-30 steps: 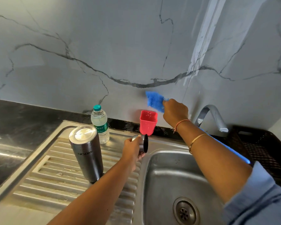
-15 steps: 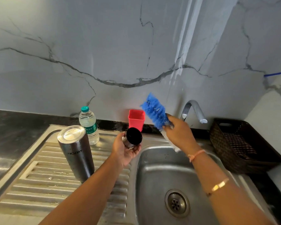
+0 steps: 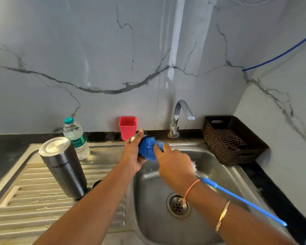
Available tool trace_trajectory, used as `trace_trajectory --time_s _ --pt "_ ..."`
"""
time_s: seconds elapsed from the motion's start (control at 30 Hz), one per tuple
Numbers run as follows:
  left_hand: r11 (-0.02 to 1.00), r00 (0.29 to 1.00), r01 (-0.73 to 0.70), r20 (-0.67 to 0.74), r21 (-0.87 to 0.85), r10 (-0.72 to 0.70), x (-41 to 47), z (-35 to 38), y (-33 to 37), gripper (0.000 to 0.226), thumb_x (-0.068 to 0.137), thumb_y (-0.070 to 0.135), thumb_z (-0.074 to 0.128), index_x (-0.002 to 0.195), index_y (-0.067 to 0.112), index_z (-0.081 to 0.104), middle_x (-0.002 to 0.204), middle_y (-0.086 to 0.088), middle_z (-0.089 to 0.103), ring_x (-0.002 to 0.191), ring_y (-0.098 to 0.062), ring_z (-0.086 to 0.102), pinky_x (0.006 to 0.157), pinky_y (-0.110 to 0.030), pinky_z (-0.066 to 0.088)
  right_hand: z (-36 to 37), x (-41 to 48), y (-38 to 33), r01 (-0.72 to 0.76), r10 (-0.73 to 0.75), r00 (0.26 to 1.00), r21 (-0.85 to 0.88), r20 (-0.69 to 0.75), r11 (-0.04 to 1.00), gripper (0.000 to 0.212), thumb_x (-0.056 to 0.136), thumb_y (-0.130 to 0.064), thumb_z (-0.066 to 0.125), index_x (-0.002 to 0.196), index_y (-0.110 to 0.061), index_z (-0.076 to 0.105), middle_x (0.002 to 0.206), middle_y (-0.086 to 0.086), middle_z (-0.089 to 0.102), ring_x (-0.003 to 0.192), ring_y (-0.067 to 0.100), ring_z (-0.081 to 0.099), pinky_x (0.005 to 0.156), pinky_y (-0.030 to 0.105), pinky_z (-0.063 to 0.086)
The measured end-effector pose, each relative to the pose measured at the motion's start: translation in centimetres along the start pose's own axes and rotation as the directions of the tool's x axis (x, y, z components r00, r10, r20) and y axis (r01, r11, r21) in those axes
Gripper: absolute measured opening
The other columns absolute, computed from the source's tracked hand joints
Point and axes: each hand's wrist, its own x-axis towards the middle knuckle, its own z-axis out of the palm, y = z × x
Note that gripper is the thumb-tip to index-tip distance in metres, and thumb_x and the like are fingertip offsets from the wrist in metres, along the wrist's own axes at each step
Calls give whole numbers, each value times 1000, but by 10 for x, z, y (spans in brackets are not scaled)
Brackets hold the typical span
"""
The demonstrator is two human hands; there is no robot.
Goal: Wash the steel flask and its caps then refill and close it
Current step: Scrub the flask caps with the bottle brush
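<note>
Left grip was curled round the steel cap, thumb up over its rim, fingers under and mostly hidden. The cap was held at the back-left corner of the sink basin, above it and not touching it, with its mouth turned right toward the brush. Only a sliver of steel showed; the rest was covered by bristles and fingers.

Right grip was closed round the bottle brush just behind its blue head, fingertips touching the bristles. The head was pressed into the cap. The brush's long axis ran from the cap down and right; white bristles and the blue handle stuck out past the wrist, crossing over the basin's right rim.

The steel flask stood on end on the ribbed drainboard, left of both grips and apart from them, long axis vertical, logo upside down. A small dark round thing sat beside its base, partly hidden by the left forearm.

Open room: the basin below, with the drain uncovered. Along the back edge of the surface stood a water bottle, a red cup just behind the cap, and the tap. A brown basket stood right of the basin.
</note>
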Motion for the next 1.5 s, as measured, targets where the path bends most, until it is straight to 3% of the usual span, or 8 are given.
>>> trace_trajectory --time_s 0.27,0.57,0.73,0.93,1.17,1.3,1.43,1.5 --pt "999 997 -26 75 -31 28 -8 13 1 59 70 14 78 122 11 51 95 -14 64 92 -32 64 83 -47 56 -3 10 42 -491 -130 871 856 474 -161 25 91 -13 60 116 -12 59 96 15 69 68 22 66 57 31 53" --pt "953 945 -216 -200 214 259 -10 31 -1 28 79 20 76 94 20 53 91 -8 66 78 -23 67 74 -40 58 12 3 9 -78 105 986 196 -129 977 83 90 -56 51 149 -15 10 135 7 39 102 26 61 73 35 51" --pt "969 984 -165 -29 182 173 -16 37 1 31 81 14 74 100 18 51 87 -7 64 74 -22 65 66 -37 55 22 18 14 -44 99 977 274 -188 961 40 97 -27 49 132 -10 42 117 6 54 92 21 63 70 32 45" --pt "985 980 -140 154 101 123 -15 31 20 26 81 7 70 102 13 55 88 -9 64 78 -22 65 65 -33 60 12 27 30 -312 -79 950 931 302 -189 23 87 -35 65 90 -12 65 68 3 67 55 13 63 55 26 50" --pt "957 964 -243 -66 160 256 -6 27 23 30 81 9 73 104 11 54 90 -8 62 75 -20 64 63 -32 58 9 26 21 -135 84 990 913 111 386 80 79 -56 67 139 -22 28 128 1 52 104 13 58 83 22 48" --pt "968 957 -211 -175 137 233 -4 33 20 33 80 13 75 103 13 52 89 -10 64 73 -21 64 65 -35 58 18 13 1 13 5 986 106 -164 994 83 90 -35 58 150 -16 4 134 12 35 101 29 58 72 37 50" --pt "962 980 -165 -77 218 185 -8 32 13 28 81 13 73 98 18 52 94 -10 65 78 -23 66 74 -42 58 24 27 11 21 54 983 398 -174 917 44 95 -24 52 136 -12 40 122 8 52 97 28 61 78 36 51" --pt "982 991 -130 36 140 126 -10 25 19 27 82 11 71 100 17 52 93 -10 64 78 -23 66 64 -40 60 21 34 25 -56 40 998 892 42 448 24 93 -25 59 115 -14 58 102 2 64 90 18 64 76 27 52"
